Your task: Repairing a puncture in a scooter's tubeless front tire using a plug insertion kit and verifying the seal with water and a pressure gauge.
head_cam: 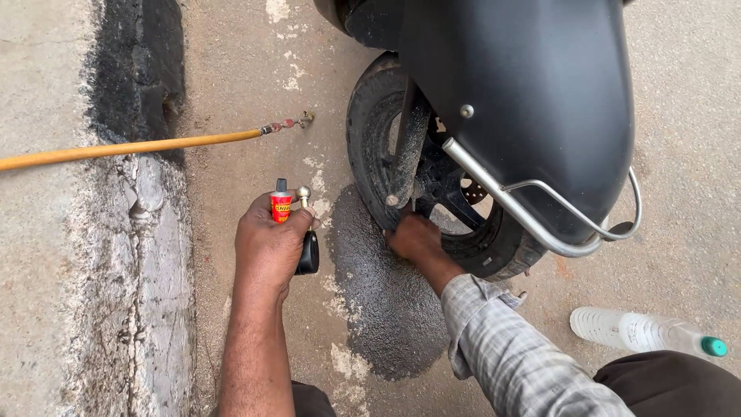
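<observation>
My left hand (269,245) is closed around a small red tube with a black cap (281,202) together with a black-handled tool with a brass tip (306,232), held above the ground left of the wheel. My right hand (415,235), in a grey checked sleeve, reaches low against the black scooter tyre (369,135), its fingers pressed at the tyre's bottom edge by the rim; what the fingers hold is hidden. Above the wheel sits the black mudguard (532,93).
A yellow air hose (123,147) with a metal nozzle (293,121) lies across the kerb toward the wheel. A clear plastic bottle with a green cap (644,330) lies at the right. A chrome guard bar (532,216) runs under the mudguard. A wet patch (382,293) spreads below the tyre.
</observation>
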